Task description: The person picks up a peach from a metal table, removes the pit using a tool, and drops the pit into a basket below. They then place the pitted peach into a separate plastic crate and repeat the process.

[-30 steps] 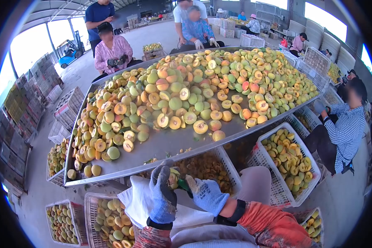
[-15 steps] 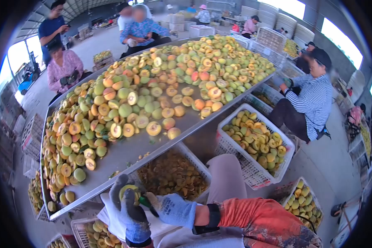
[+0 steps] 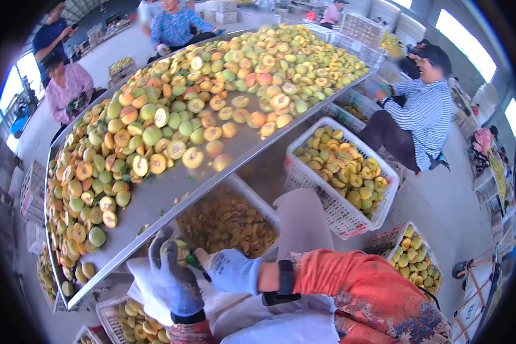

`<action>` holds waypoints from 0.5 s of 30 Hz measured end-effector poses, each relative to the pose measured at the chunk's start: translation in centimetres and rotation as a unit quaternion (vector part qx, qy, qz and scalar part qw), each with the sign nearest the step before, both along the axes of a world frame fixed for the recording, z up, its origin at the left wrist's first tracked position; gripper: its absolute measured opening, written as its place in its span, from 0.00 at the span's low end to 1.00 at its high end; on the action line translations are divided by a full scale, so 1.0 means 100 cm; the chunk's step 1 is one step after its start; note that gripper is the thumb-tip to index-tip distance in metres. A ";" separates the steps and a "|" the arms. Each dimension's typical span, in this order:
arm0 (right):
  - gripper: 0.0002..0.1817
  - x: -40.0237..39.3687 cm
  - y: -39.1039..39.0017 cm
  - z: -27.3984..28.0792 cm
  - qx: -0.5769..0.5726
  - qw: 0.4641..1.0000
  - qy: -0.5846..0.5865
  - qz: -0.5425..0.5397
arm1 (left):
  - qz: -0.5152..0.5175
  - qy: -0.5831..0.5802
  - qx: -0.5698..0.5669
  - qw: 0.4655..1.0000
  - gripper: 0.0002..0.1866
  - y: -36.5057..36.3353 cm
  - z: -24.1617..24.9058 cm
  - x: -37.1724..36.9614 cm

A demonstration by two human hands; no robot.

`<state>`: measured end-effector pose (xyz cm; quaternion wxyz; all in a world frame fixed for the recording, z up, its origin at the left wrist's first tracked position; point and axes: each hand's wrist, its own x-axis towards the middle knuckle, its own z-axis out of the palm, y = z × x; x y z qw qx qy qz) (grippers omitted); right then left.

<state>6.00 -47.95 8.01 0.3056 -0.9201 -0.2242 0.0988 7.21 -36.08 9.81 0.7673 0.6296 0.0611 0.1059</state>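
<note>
My left hand (image 3: 176,278), in a grey and blue glove, is closed around an apricot (image 3: 182,253), which its fingers partly cover. Close beside it, my right hand (image 3: 230,270) in a blue glove grips a small green-handled tool (image 3: 194,262); its tip is at the fruit and its exact kind is hidden. Just beyond both hands is a crate of dark pits and scraps (image 3: 226,222). The metal table (image 3: 172,186) carries a large heap of whole and halved apricots (image 3: 155,135).
A white crate of apricot halves (image 3: 343,172) stands right of my knee, with another crate (image 3: 410,258) nearer on the floor. A crate of apricots (image 3: 133,321) is at lower left. A person in a striped shirt (image 3: 424,114) sits at right; other people sit across the table.
The view has shifted, so the table and crates appear higher and further left. Both hands stay together at the fruit, with the green-handled tool still in the right one.
</note>
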 end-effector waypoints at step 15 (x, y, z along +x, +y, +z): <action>0.21 0.015 0.003 -0.017 0.004 0.980 -0.194 -0.049 | -0.059 0.051 -0.425 0.902 0.20 0.024 -0.026 0.026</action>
